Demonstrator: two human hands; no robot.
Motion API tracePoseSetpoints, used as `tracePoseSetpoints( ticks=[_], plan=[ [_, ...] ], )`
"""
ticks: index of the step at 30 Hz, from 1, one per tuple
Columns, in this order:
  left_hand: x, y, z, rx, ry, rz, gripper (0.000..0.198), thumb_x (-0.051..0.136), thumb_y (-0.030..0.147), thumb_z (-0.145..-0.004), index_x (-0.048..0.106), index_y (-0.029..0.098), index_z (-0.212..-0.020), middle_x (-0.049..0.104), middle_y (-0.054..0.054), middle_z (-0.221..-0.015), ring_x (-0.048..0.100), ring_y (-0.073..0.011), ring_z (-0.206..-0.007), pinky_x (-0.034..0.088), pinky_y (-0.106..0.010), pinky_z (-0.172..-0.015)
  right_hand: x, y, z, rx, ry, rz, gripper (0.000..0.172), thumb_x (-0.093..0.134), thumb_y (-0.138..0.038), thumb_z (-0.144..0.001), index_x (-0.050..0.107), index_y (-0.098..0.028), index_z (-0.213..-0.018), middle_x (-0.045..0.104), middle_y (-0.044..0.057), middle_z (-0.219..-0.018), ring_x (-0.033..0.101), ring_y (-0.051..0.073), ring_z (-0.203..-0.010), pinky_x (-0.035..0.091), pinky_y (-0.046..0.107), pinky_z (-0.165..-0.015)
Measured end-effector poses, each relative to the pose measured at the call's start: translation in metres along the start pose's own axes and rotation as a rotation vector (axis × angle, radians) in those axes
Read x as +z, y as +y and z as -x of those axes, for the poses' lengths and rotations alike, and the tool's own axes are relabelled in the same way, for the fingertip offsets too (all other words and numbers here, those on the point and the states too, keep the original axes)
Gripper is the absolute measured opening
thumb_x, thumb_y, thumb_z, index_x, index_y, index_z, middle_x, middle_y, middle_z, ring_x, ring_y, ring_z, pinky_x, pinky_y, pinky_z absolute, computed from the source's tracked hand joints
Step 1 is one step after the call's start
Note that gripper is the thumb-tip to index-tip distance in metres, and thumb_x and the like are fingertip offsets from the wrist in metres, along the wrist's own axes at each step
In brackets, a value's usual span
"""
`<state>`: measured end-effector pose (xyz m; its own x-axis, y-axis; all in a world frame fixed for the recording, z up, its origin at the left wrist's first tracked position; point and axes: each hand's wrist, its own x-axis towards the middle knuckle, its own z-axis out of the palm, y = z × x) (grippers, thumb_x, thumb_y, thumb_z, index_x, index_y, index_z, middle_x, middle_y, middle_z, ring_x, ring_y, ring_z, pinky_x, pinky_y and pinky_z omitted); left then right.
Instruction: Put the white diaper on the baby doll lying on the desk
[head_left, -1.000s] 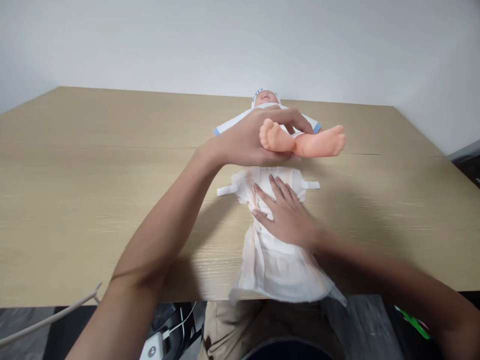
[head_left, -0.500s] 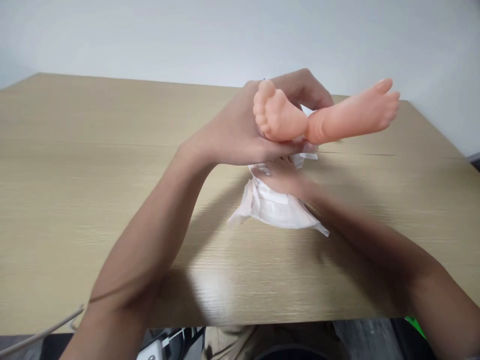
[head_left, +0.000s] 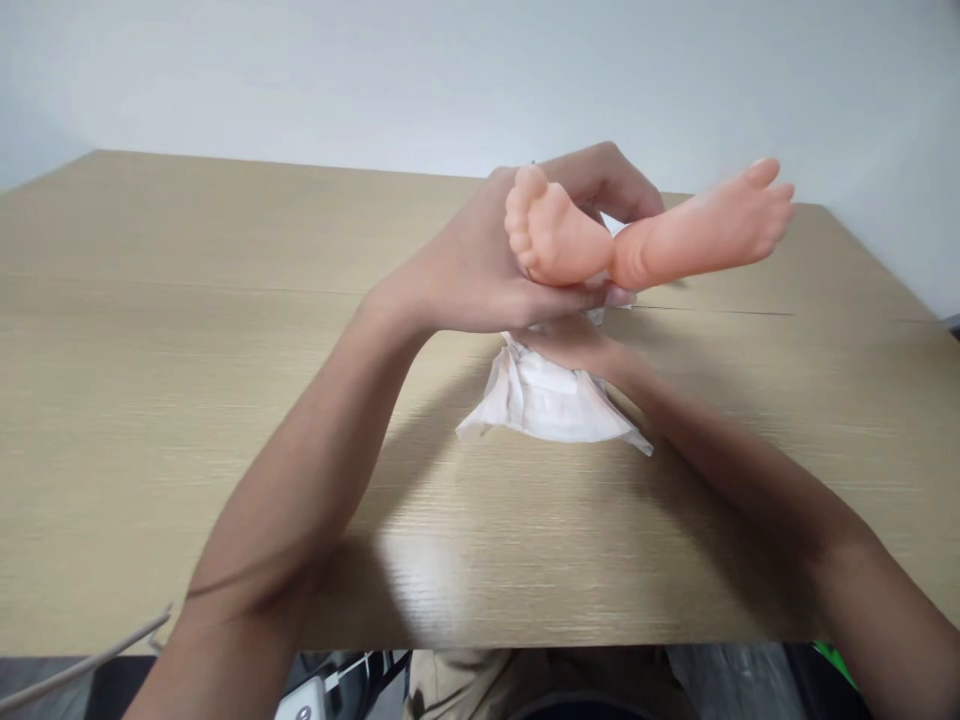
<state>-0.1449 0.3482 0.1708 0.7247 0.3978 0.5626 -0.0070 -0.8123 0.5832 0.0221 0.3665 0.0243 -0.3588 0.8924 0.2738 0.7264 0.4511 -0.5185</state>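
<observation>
Hands [head_left: 480, 268] and forearms [head_left: 300, 465] bare; beige trousers [head_left: 461, 685], creased; dark garment [head_left: 581, 709] at lower edge of view, type indeterminable.

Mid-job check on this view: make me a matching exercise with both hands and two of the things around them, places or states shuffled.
Things:
1. bare left hand
2. bare right hand
3. pink plastic doll legs
4. thin white crumpled diaper

Places or states:
A. lying on the light wooden table
B. gripping around the ankles
C. held up, feet pointing apart
D. over the diaper, its fingers hidden from view

Pairs: 1-B, 2-D, 3-C, 4-A
</observation>
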Motion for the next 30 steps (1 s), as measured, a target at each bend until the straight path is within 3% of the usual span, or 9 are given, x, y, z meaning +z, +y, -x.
tracePoseSetpoints(
  ticks=[4, 6, 8, 10, 12, 16, 22, 25, 30],
  plan=[
    [0.006, -0.003, 0.006, 0.044, -0.002, 0.059, 0.032, 0.085, 0.022, -0.093, 0.071, 0.019, -0.122, 0.076, -0.008, -0.129, 0.071, -0.026, -0.124, 0.061, -0.04, -0.098, -0.026, -0.007, 0.049, -0.063, -0.035, 0.011, 0.038, 0.049, -0.045, -0.116, 0.073, -0.019, -0.131, 0.072, 0.013, -0.144, 0.062, 0.031, -0.14, 0.044, 0.051, -0.126],
    [0.012, -0.002, 0.012, -0.002, -0.012, 0.068, 0.033, 0.084, 0.024, -0.093, 0.073, 0.019, -0.123, 0.077, -0.009, -0.127, 0.074, -0.0241, -0.117, 0.062, -0.04, -0.099, -0.041, -0.008, 0.081, -0.069, 0.029, 0.021, 0.033, 0.052, -0.041, -0.114, 0.073, -0.02, -0.126, 0.077, 0.013, -0.134, 0.067, 0.034, -0.133, 0.048, 0.054, -0.122],
    [0.019, -0.002, 0.019, -0.044, -0.029, 0.053, 0.034, 0.084, 0.025, -0.093, 0.073, 0.021, -0.125, 0.078, -0.007, -0.126, 0.075, -0.0236, -0.114, 0.062, -0.041, -0.101, -0.055, -0.009, 0.108, -0.04, 0.181, 0.042, 0.032, 0.06, -0.043, -0.109, 0.07, -0.019, -0.128, 0.077, 0.015, -0.129, 0.071, 0.036, -0.125, 0.056, 0.055, -0.112],
    [0.027, -0.003, 0.027, -0.051, -0.04, -0.002, 0.035, 0.082, 0.025, -0.092, 0.074, 0.023, -0.126, 0.079, -0.006, -0.125, 0.074, -0.0236, -0.113, 0.061, -0.042, -0.102, -0.066, -0.012, 0.124, -0.041, 0.349, 0.063, 0.044, 0.069, -0.045, -0.103, 0.062, -0.019, -0.138, 0.073, 0.018, -0.136, 0.069, 0.038, -0.129, 0.057, 0.058, -0.11],
    [0.037, -0.005, 0.033, -0.028, -0.049, -0.06, 0.033, 0.077, 0.026, -0.094, 0.074, 0.025, -0.127, 0.079, -0.005, -0.127, 0.073, -0.0241, -0.116, 0.058, -0.043, -0.105, -0.074, -0.018, 0.129, -0.087, 0.407, 0.056, 0.061, 0.072, -0.042, -0.1, 0.051, -0.02, -0.152, 0.065, 0.018, -0.15, 0.062, 0.038, -0.141, 0.055, 0.059, -0.118],
    [0.052, -0.006, 0.046, 0.001, -0.068, -0.128, 0.029, 0.068, 0.031, -0.098, 0.073, 0.028, -0.126, 0.078, -0.005, -0.133, 0.07, -0.0266, -0.123, 0.053, -0.047, -0.11, -0.081, -0.027, 0.121, -0.198, 0.257, -0.031, 0.071, 0.062, -0.03, -0.1, 0.037, -0.022, -0.166, 0.056, 0.014, -0.165, 0.059, 0.031, -0.147, 0.053, 0.053, -0.123],
    [0.038, -0.006, 0.089, -0.107, -0.092, -0.332, 0.041, 0.076, 0.05, -0.1, 0.072, 0.025, -0.132, 0.076, -0.01, -0.133, 0.065, -0.0324, -0.13, 0.052, -0.053, -0.116, -0.091, 0.006, 0.124, -0.421, 0.143, 0.101, 0.049, 0.044, -0.024, -0.103, 0.064, -0.023, -0.148, 0.07, 0.01, -0.149, 0.061, 0.029, -0.144, 0.044, 0.056, -0.128],
    [0.024, -0.014, 0.122, -0.111, -0.168, -0.353, 0.031, 0.071, 0.038, -0.102, 0.073, 0.026, -0.13, 0.076, -0.011, -0.139, 0.06, -0.0342, -0.143, 0.05, -0.056, -0.121, -0.094, 0.029, 0.137, -0.455, 0.069, 0.162, 0.05, 0.043, -0.021, -0.102, 0.069, -0.024, -0.145, 0.067, 0.01, -0.153, 0.059, 0.029, -0.148, 0.042, 0.057, -0.129],
    [0.025, -0.028, 0.156, -0.132, -0.209, -0.353, 0.044, 0.071, 0.019, -0.094, 0.072, 0.028, -0.137, 0.069, -0.01, -0.154, 0.05, -0.0356, -0.156, 0.048, -0.064, -0.126, -0.085, 0.051, 0.151, -0.461, -0.032, 0.22, 0.046, 0.046, -0.014, -0.105, 0.073, -0.026, -0.141, 0.067, 0.008, -0.157, 0.056, 0.027, -0.152, 0.046, 0.056, -0.127]
  ],
)
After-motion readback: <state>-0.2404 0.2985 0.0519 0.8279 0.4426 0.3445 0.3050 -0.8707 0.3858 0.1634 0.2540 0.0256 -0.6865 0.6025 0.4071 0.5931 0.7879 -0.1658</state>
